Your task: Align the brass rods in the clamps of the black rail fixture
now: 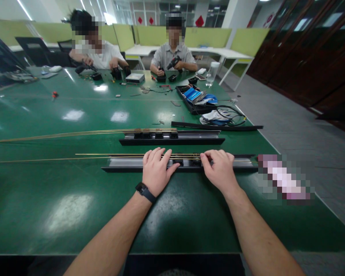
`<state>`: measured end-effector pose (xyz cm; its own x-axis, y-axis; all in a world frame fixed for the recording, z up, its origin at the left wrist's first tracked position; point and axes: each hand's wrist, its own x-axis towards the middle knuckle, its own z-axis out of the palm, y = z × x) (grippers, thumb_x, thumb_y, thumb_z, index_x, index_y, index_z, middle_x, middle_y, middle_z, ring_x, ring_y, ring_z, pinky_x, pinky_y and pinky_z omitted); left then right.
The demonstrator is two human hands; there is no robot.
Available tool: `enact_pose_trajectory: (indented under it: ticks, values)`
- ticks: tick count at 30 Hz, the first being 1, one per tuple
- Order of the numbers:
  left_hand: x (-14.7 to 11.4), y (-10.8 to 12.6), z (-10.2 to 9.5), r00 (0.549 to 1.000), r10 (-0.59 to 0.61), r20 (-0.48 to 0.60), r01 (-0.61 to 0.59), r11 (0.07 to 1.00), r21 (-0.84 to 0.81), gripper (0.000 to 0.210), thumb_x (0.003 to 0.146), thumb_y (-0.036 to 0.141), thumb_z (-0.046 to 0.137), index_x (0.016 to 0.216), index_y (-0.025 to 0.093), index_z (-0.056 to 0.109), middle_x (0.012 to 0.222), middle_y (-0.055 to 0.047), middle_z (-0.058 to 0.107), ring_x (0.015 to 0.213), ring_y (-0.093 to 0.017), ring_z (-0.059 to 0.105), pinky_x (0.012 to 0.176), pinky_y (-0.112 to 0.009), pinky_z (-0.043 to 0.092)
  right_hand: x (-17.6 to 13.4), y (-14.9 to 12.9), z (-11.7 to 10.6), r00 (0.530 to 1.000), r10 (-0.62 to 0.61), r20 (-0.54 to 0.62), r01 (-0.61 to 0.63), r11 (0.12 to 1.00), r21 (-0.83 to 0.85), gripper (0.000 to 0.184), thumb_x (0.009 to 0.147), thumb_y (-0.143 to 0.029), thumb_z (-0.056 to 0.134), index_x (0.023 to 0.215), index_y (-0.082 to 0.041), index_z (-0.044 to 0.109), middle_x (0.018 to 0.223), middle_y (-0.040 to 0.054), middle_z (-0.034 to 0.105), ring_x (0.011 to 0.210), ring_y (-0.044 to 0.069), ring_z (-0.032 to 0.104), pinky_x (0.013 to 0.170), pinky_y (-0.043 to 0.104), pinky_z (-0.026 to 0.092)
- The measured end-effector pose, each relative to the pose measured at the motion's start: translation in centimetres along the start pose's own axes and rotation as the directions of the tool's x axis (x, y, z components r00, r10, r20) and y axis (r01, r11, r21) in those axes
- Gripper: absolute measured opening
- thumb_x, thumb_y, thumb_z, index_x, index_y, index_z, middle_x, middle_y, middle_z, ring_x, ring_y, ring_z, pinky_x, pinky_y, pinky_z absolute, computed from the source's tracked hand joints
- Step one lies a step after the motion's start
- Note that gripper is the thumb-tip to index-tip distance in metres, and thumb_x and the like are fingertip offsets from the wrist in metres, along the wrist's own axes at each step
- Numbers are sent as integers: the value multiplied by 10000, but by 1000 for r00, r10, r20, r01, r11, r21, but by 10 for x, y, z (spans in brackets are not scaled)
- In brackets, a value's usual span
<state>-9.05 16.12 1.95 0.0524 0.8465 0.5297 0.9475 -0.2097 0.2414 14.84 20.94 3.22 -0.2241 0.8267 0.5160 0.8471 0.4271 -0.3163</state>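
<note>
My left hand [155, 173] lies spread over the brass-coloured rods [189, 156] and near channel [126, 163], probably steadying them — my right hand [220, 168] curls at the rods' ends, though I can't tell its exact grip. The channel lies crosswise before me on the surface [60, 191], likely for two-handed reach; no writing is legible.

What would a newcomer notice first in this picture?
The left grip and right grip come first, central, over the nearer black channel and golden rods. Beyond, toward the right, a bright blue object lies in a black tray. Two people sit across the green table.
</note>
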Motion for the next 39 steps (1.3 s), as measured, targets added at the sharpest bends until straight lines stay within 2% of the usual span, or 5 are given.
enact_pose_trajectory:
  ticks: [21,39]
  values:
    - [1,2,-1,1000,7,-3,-7,1000,2,490,949,509,661,1344,218,662,1330,-137,700,1335,-333,583,1190,-532,347,0,-5,9,1000,10,6,-10,1000,23,246,1036,-421,509,907,-228,591,844,23,677,855,217,560,838,382,316]
    - [1,2,-2,1000,20,7,-20,1000,15,493,965,522,631,1333,196,666,1327,-138,698,1324,-328,585,1184,-523,352,0,-6,6,999,-30,13,30,999,22,226,1034,-392,511,922,-234,628,857,20,695,857,213,559,857,389,309]
